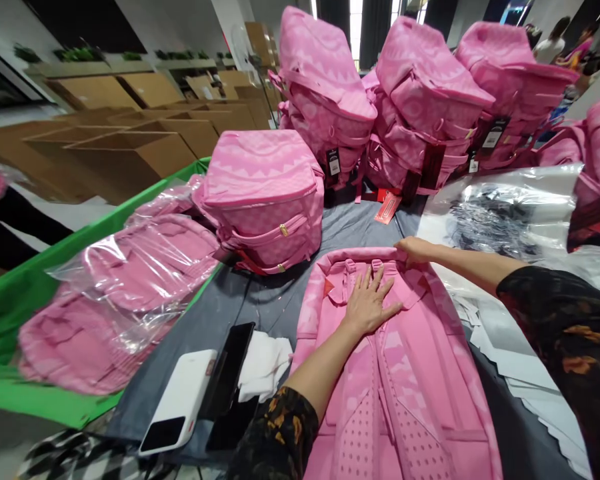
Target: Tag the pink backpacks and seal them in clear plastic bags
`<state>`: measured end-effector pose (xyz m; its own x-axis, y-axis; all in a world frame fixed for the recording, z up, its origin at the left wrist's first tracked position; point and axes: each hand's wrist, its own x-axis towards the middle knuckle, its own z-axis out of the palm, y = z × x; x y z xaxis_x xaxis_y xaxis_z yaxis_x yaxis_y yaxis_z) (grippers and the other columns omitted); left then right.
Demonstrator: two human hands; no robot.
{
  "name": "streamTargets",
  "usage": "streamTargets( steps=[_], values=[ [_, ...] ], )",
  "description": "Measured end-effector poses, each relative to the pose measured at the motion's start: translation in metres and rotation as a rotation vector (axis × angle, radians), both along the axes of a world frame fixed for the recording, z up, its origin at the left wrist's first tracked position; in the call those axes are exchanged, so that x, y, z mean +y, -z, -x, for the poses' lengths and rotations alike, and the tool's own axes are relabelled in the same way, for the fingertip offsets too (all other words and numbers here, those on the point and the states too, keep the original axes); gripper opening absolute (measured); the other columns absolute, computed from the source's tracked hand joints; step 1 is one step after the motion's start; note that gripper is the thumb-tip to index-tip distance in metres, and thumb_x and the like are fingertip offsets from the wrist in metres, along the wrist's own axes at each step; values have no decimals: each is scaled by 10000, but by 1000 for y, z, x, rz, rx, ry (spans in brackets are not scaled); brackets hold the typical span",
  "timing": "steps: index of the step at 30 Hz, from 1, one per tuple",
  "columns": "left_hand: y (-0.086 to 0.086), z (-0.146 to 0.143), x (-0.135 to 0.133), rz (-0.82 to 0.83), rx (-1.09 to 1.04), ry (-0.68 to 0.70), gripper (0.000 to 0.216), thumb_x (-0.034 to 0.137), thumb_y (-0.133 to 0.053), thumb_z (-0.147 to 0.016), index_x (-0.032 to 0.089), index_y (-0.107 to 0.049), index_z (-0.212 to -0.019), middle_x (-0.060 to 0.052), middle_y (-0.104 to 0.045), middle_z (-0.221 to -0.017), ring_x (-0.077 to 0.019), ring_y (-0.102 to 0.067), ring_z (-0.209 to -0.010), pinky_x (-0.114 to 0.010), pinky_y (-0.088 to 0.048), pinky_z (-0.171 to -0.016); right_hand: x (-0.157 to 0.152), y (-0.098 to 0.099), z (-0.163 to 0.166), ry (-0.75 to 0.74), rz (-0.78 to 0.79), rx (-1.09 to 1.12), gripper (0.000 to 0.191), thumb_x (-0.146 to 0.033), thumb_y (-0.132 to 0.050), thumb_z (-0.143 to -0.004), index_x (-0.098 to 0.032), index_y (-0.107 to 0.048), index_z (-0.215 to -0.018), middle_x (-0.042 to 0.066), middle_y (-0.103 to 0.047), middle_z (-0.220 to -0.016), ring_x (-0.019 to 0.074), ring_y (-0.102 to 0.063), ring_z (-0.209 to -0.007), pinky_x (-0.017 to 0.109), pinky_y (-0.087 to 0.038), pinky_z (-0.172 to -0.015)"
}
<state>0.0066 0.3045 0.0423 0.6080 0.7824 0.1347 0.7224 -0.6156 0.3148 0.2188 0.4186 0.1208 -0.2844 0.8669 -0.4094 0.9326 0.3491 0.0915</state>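
A pink backpack [410,373] lies face down on the grey table, its padded back and shoulder straps facing up. My left hand [369,301] rests flat on its upper back with fingers spread, open. My right hand [414,251] is closed over the top edge of the backpack near the carry handle. Both of my sleeves are dark with orange flowers.
A stuffed pink backpack [265,197] stands behind it, with more piled at the back [420,100]. Bagged pink backpacks [130,293] lie on the left by a green edge. A white power bank [180,400], black phone [229,373], clear plastic bags [505,213] and cardboard boxes [130,147] surround.
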Motion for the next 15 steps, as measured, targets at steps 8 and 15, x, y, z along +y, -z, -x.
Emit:
streamTargets(
  steps=[8, 15],
  values=[
    [-1, -11, 23, 10, -9, -35, 700, 701, -409, -973, 303, -465, -1546, -41, -221, -1713, -351, -175, -1584, -576, -195, -1285, 8, -12, 9, 114, -113, -108, 489, -262, -908, -665, -199, -733, -1117, 133, -762, -1082, 311, -714, -1069, 278, -471, -765],
    [3, -15, 38, -25, 33, -16, 622, 612, -415, -1008, 299, -468, -1543, -39, -221, -1712, -353, -188, -1581, -579, -249, -1262, 2, -15, 22, 170, -218, -77, 363, -233, -752, -837, -116, -682, -1173, 208, -731, -1106, 327, -706, -1048, 353, -526, -845]
  ],
)
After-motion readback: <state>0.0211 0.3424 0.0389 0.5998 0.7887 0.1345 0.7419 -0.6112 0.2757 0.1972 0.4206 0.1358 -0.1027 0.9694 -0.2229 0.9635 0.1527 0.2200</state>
